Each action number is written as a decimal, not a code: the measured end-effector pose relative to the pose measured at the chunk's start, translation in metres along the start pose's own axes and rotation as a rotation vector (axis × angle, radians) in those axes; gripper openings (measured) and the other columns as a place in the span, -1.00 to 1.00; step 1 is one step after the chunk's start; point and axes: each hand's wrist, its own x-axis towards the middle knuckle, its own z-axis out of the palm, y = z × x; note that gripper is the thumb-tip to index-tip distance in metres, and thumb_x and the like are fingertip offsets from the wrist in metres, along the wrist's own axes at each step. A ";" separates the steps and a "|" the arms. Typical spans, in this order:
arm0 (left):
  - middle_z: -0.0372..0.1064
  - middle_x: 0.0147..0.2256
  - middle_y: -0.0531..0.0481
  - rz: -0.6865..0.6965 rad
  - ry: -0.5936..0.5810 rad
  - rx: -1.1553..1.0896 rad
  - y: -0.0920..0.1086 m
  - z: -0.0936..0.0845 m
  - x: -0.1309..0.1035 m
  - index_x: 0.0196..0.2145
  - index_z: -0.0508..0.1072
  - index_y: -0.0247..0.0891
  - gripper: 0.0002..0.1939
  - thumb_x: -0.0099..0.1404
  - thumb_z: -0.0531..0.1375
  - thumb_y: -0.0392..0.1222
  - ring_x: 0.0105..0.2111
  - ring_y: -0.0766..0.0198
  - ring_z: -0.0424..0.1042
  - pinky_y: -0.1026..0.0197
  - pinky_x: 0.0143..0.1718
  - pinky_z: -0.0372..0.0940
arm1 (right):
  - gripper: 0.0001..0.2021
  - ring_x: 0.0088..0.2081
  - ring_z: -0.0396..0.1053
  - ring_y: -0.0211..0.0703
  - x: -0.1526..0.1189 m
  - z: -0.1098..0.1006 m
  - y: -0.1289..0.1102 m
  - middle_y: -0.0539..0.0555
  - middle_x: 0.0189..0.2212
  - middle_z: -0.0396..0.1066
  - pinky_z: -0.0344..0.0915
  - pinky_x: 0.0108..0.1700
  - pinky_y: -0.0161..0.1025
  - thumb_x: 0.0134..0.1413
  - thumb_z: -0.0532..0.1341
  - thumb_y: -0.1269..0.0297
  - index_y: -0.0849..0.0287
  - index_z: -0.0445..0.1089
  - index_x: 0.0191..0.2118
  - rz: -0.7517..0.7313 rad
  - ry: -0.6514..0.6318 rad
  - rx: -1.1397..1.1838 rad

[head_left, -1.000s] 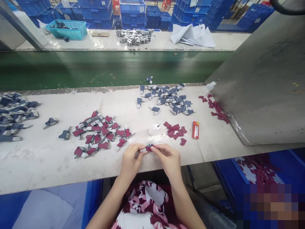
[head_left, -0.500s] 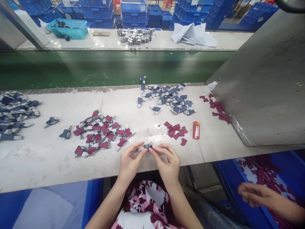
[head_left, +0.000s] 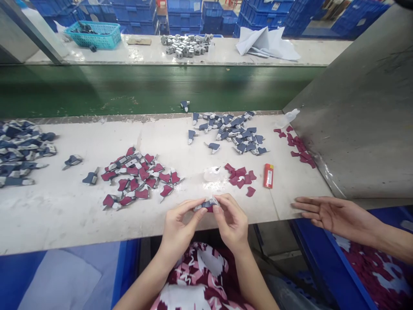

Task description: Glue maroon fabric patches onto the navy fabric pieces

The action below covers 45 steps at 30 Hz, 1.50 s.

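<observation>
Between my hands, over the table's near edge, is a small grey-and-navy plastic part [head_left: 206, 203] with a maroon piece showing on its underside. My left hand [head_left: 182, 221] pinches its left end, and my right hand [head_left: 231, 219] grips the right end. Just beyond lie a small clear plastic item [head_left: 211, 174] and a little heap of maroon pieces [head_left: 240, 175]. To the left is a pile of parts with maroon faces [head_left: 138, 176]. Farther off sits a pile of navy-and-grey parts [head_left: 237, 131].
Another person's open hand [head_left: 338, 215] reaches over the table's right edge, above a blue crate of maroon pieces [head_left: 371, 275]. A red lighter [head_left: 268, 176] lies nearby. A metal panel [head_left: 364, 112] bounds the right side. Behind runs a green belt [head_left: 145, 88], carrying one navy part [head_left: 185, 106].
My hands have turned the held part, so maroon now shows beneath it. The other person's hand has risen from the crate to the table edge. The navy part on the belt has shifted left.
</observation>
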 end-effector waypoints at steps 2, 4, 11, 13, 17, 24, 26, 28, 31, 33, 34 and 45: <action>0.65 -0.20 -0.08 -0.004 0.013 0.021 0.005 0.001 -0.001 -0.19 0.68 -0.20 -0.83 0.26 0.33 -0.18 -0.20 0.10 0.63 0.14 -0.10 0.53 | -0.81 -0.27 0.46 -0.17 -0.001 0.001 0.001 0.10 -0.29 0.46 0.46 -0.27 -0.26 0.28 0.21 0.34 0.11 0.53 -0.07 -0.039 0.019 -0.005; 0.65 -0.20 -0.06 -0.001 0.030 0.032 0.007 0.002 -0.002 -0.19 0.68 -0.20 -0.83 0.26 0.33 -0.20 -0.21 0.11 0.63 0.15 -0.09 0.53 | -0.78 -0.26 0.47 -0.18 -0.001 0.001 0.001 0.09 -0.28 0.47 0.46 -0.27 -0.28 0.28 0.21 0.36 0.07 0.54 -0.02 -0.035 0.011 0.007; 0.66 -0.22 -0.01 0.043 0.046 0.016 0.009 0.002 -0.005 -0.20 0.67 -0.18 -0.84 0.26 0.32 -0.27 -0.24 0.19 0.63 0.25 -0.14 0.53 | -0.69 -0.26 0.47 -0.21 -0.003 0.000 0.000 0.05 -0.27 0.48 0.46 -0.27 -0.29 0.24 0.27 0.37 -0.03 0.52 0.06 -0.037 0.014 0.045; 0.65 -0.22 0.00 0.061 0.053 0.002 0.009 0.002 -0.007 -0.21 0.67 -0.17 -0.84 0.26 0.32 -0.29 -0.24 0.21 0.63 0.27 -0.13 0.53 | -0.70 -0.25 0.47 -0.21 -0.005 0.001 -0.002 0.04 -0.27 0.48 0.46 -0.26 -0.30 0.23 0.27 0.39 -0.04 0.54 0.03 -0.029 0.031 0.058; 0.65 -0.24 -0.02 0.082 0.064 -0.002 0.006 0.005 -0.009 -0.22 0.67 -0.19 -0.86 0.25 0.33 -0.29 -0.25 0.20 0.63 0.26 -0.13 0.53 | -0.78 -0.24 0.48 -0.19 -0.008 0.007 -0.005 0.04 -0.28 0.48 0.47 -0.24 -0.29 0.22 0.26 0.39 0.01 0.56 -0.06 -0.011 0.102 0.086; 0.65 -0.24 -0.06 0.092 0.098 -0.004 0.005 0.006 -0.011 -0.23 0.67 -0.22 -0.88 0.25 0.34 -0.27 -0.26 0.17 0.63 0.21 -0.13 0.54 | -0.76 -0.24 0.48 -0.18 -0.011 0.010 -0.004 0.06 -0.27 0.48 0.47 -0.25 -0.28 0.24 0.26 0.35 0.03 0.57 -0.02 0.004 0.122 0.040; 0.64 -0.24 -0.05 0.102 0.100 -0.012 0.005 0.006 -0.011 -0.22 0.67 -0.21 -0.87 0.26 0.33 -0.27 -0.26 0.18 0.62 0.22 -0.13 0.54 | -0.76 -0.23 0.47 -0.19 -0.011 0.012 -0.004 0.05 -0.27 0.48 0.46 -0.24 -0.29 0.24 0.26 0.36 0.01 0.57 -0.03 0.005 0.132 0.046; 0.64 -0.24 -0.04 0.116 0.110 -0.012 0.004 0.007 -0.012 -0.22 0.67 -0.20 -0.86 0.26 0.33 -0.29 -0.26 0.20 0.62 0.23 -0.12 0.54 | -0.79 -0.24 0.46 -0.21 -0.011 0.013 -0.005 0.03 -0.28 0.46 0.45 -0.24 -0.32 0.23 0.26 0.35 0.01 0.58 -0.07 0.015 0.157 0.068; 0.64 -0.25 -0.04 0.133 0.128 -0.010 0.000 0.009 -0.011 -0.21 0.66 -0.19 -0.86 0.26 0.33 -0.29 -0.26 0.21 0.62 0.26 -0.13 0.53 | -0.83 -0.23 0.46 -0.22 -0.009 0.016 -0.006 0.03 -0.28 0.46 0.45 -0.22 -0.32 0.24 0.26 0.33 0.02 0.58 -0.11 0.054 0.173 0.099; 0.64 -0.24 -0.04 0.134 0.145 -0.006 -0.003 0.009 -0.010 -0.20 0.66 -0.19 -0.85 0.26 0.33 -0.28 -0.26 0.21 0.62 0.27 -0.16 0.53 | -0.82 -0.19 0.47 -0.20 -0.007 0.017 -0.005 0.04 -0.24 0.48 0.46 -0.18 -0.30 0.25 0.26 0.31 0.01 0.57 -0.08 0.069 0.133 0.104; 0.64 -0.24 -0.04 0.138 0.157 0.002 -0.005 0.009 -0.009 -0.19 0.66 -0.19 -0.85 0.26 0.34 -0.27 -0.26 0.21 0.62 0.27 -0.16 0.53 | -0.80 -0.17 0.48 -0.18 -0.006 0.017 -0.005 0.05 -0.22 0.49 0.47 -0.16 -0.28 0.24 0.27 0.30 0.00 0.57 -0.05 0.069 0.109 0.105; 0.61 -0.19 -0.06 0.482 0.061 0.207 -0.008 0.000 -0.003 -0.03 0.59 -0.18 -0.70 0.33 0.25 -0.41 -0.23 0.24 0.59 0.28 -0.16 0.50 | -0.79 -0.27 0.51 -0.17 -0.005 0.025 -0.003 0.05 -0.32 0.53 0.51 -0.23 -0.26 0.04 0.42 0.14 0.07 0.59 -0.20 0.275 0.194 0.327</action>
